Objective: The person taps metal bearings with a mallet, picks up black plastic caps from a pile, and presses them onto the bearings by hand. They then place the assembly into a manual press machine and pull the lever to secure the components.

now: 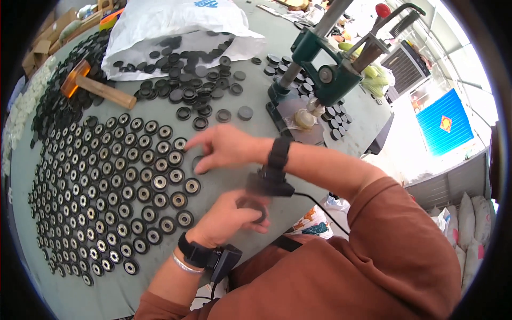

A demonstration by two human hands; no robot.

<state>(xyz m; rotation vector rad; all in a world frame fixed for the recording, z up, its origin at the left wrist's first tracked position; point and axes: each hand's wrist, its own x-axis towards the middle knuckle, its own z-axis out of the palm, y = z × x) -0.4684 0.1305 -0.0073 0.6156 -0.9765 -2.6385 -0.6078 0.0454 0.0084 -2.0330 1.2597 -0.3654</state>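
My left hand (226, 216) is closed around a black round cap (253, 209), slightly blurred, near the table's front edge. Beyond it, my right hand (226, 146) reaches left with forefinger and thumb apart, nothing visible in its grasp. Its forefinger tip is at a black wheel with a metal bearing centre (180, 144), at the right edge of a big spread of such wheels (101, 188). I cannot tell whether it touches. A dark disc (198, 164) lies partly hidden beside the right thumb.
A green hand press (333, 80) with a lever stands at the far right, black caps (335, 120) around it. Loose black rings (189, 93) spill from a white sack (176, 26). A mallet (104, 90) with an orange head lies far left. A cable (320, 208) trails from the right wrist.
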